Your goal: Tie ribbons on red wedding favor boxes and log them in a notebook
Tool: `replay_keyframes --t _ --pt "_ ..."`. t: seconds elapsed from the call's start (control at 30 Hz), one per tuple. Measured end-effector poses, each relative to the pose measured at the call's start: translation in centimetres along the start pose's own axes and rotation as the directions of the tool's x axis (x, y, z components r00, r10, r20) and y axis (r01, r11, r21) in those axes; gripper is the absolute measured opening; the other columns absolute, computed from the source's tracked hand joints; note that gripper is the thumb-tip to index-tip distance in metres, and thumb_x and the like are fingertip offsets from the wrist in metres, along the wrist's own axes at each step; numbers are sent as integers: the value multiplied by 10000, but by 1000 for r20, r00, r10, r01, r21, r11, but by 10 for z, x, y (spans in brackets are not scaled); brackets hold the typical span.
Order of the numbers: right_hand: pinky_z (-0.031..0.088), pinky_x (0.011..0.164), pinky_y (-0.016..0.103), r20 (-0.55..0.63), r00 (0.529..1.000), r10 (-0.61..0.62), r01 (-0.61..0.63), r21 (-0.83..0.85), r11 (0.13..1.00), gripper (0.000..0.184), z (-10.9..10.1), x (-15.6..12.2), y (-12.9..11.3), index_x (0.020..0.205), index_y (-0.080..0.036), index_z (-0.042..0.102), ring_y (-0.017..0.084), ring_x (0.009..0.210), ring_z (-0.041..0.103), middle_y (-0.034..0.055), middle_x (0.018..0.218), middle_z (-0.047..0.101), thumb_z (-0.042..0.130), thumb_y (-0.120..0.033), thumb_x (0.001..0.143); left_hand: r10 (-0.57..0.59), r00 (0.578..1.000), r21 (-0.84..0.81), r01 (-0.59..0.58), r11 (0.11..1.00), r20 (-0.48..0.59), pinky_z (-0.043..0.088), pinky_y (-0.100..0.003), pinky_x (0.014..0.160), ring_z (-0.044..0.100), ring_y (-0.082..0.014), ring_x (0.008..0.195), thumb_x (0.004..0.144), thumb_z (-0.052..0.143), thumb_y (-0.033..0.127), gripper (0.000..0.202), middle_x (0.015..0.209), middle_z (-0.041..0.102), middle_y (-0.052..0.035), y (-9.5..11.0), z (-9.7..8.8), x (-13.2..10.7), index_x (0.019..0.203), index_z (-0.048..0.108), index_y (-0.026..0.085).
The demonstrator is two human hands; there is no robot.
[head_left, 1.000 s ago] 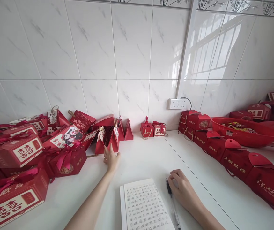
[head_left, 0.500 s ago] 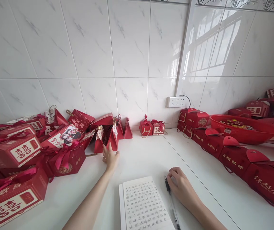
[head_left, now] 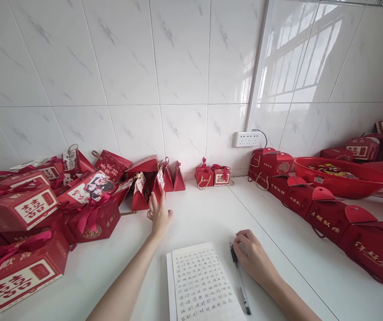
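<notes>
My left hand (head_left: 159, 215) is stretched forward over the white counter (head_left: 198, 218), fingers extended and open, its fingertips at a small red triangular gift box (head_left: 158, 189) with a tag. My right hand (head_left: 252, 257) lies on the counter beside a black pen (head_left: 240, 281), fingers curled loosely and resting against the pen's top end. A sheet of paper with rows of handwritten characters (head_left: 201, 285) lies between my two arms.
Many red gift boxes with ribbons (head_left: 20, 209) are piled on the left. A row of red boxes (head_left: 328, 218) and a red basin (head_left: 345, 176) line the right side. Two small red boxes (head_left: 213, 176) stand at the tiled wall under a power strip (head_left: 246, 139).
My left hand has lifted a little and shifted right at the triangular box. The view has tilted slightly. My right hand stays by the pen.
</notes>
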State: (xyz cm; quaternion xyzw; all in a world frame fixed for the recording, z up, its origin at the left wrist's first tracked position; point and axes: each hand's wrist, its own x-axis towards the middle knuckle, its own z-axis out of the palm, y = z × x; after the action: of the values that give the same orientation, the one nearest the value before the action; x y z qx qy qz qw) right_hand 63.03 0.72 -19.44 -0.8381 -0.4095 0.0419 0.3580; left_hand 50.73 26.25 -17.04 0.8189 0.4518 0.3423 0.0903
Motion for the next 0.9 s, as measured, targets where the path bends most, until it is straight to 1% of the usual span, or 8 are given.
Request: replay_keyframes --t 0.17,0.3,0.47,0.57,0.67,0.77,0.83,0.9 --pt "489 730 361 -9 1000 -2 2 -1 1000 296 -1 2 0 719 -207 512 206 843 558 86 1026 509 316 -373 863 -25 997 49 21 999 75 318 -522 967 110 -316 1375 765 473 173 595 1498 128 -136 -1 -1 1 1344 382 276" --pt "480 731 362 -27 999 -18 18 -2 1000 268 -4 0 -1 729 -201 522 209 828 558 94 1015 513 347 -362 853 -113 980 70 103 992 164 293 -538 986 89 -321 1377 776 477 226 600 1494 130 -158 -1 -2 4 1364 356 231" --pt "461 722 348 -69 997 -37 38 21 999 250 -9 0 -3 720 -195 523 200 811 557 95 982 526 365 -348 838 -127 973 65 116 991 193 255 -539 1014 70 -308 1382 775 475 238 635 1499 115 -149 4 -2 7 1387 305 223" --pt "446 671 323 -205 979 -11 16 22 1000 199 -19 2 -3 811 -199 522 194 783 553 81 929 545 394 -352 814 -136 968 54 127 990 213 244 -542 1019 61 -303 1383 778 472 248 654 1503 100 -143 6 -3 8 1399 271 226" --pt "388 531 259 -330 934 137 -128 50 991 210 -30 1 -3 762 -203 460 149 592 490 21 685 518 390 -392 819 -134 967 49 126 991 215 242 -540 1021 62 -299 1383 781 469 257 656 1501 110 -146 6 -2 9 1402 263 221" --pt "277 443 235 -147 972 183 -186 -8 983 370 -33 -4 -6 581 -204 351 108 440 338 -26 491 390 366 -472 836 -125 969 49 117 992 213 247 -540 1021 71 -298 1382 780 463 256 658 1498 130 -146 5 -1 10 1403 257 211" --pt "261 457 240 36 993 109 -104 -121 987 424 -30 -8 -10 526 -198 321 102 432 320 -29 458 379 428 -502 802 -109 969 54 100 994 220 249 -542 1023 82 -298 1381 781 454 256 665 1499 141 -129 4 0 10 1408 243 195" --pt "280 492 246 136 989 50 -20 -217 976 416 -27 -10 -15 517 -195 327 103 437 336 -32 452 400 490 -486 766 -88 968 55 78 995 234 245 -537 1033 106 -294 1377 779 446 248 674 1500 156 -100 4 1 9 1412 227 179"
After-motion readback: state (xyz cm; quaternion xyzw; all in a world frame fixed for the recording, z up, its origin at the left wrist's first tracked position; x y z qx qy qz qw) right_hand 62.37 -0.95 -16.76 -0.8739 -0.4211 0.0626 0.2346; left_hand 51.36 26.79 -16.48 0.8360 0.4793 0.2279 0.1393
